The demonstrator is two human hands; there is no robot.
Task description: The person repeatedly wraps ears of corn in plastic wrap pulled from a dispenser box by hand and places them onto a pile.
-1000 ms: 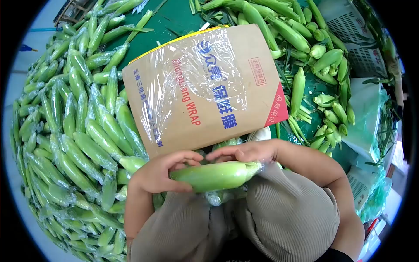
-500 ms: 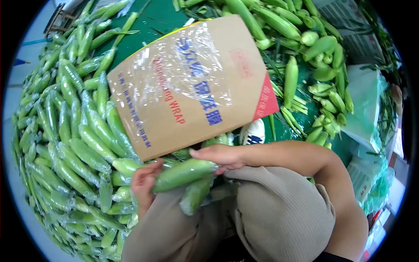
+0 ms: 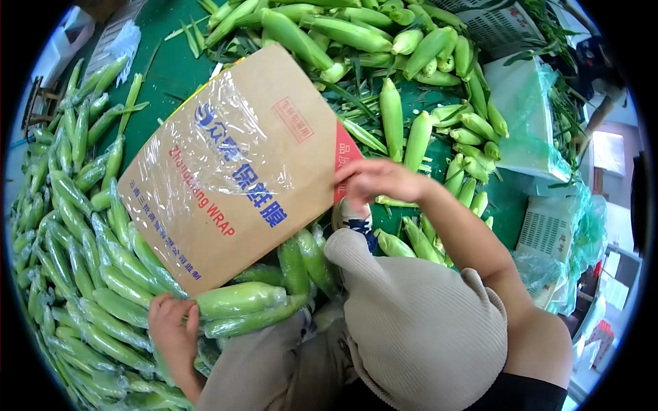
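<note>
My left hand (image 3: 175, 332) is closed at the left end of a film-wrapped ear of corn (image 3: 241, 300), its fingers curled against the plastic. Beneath that ear lies another wrapped ear (image 3: 257, 320), just above my lap. My right hand (image 3: 377, 181), a little blurred, reaches over the right edge of a cardboard box (image 3: 274, 89) with its fingers apart and nothing visible in them. Clear cling film (image 3: 236, 113) covers part of the box's top. More wrapped ears (image 3: 293, 267) rest between the box and my knees.
A large heap of wrapped corn (image 3: 89, 253) spreads along the left. Unwrapped ears (image 3: 349, 34) are piled at the back, and others (image 3: 421, 240) lie to the right on the green floor (image 3: 168, 75). White crates (image 3: 517, 113) with green plastic stand at the right.
My right hand has left the wrapped corn and moved up to the box's right edge. My left hand and the corn appear lower and farther left. The view has shifted right.
</note>
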